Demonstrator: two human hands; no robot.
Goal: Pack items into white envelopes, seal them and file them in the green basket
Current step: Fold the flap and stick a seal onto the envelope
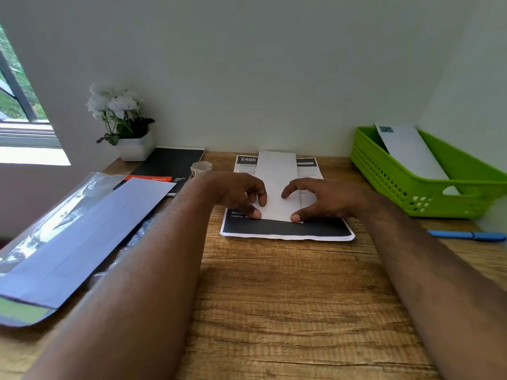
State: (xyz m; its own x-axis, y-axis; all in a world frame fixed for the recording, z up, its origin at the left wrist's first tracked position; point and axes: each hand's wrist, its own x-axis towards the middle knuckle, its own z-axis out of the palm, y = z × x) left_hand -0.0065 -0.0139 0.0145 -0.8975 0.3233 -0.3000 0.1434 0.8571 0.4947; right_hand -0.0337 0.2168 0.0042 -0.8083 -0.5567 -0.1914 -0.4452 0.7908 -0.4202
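Note:
A white envelope (pixel 277 174) lies lengthwise on a printed black-and-white sheet (pixel 288 230) in the middle of the wooden desk. My left hand (pixel 238 194) presses its near left corner with thumb and fingers. My right hand (pixel 315 200) holds the near right corner the same way. The green basket (pixel 389 171) stands at the right with one white envelope (pixel 411 152) leaning inside it. A stack of white envelopes (pixel 82 234) lies at the left, partly on a clear plastic wrapper (pixel 68 198).
A black notepad (pixel 170 163) and a small roll of tape (pixel 201 168) sit behind my left hand. A white pot of white flowers (pixel 123 124) stands at the back left. A blue pen (pixel 466 235) lies at the right edge. A window is at the far left.

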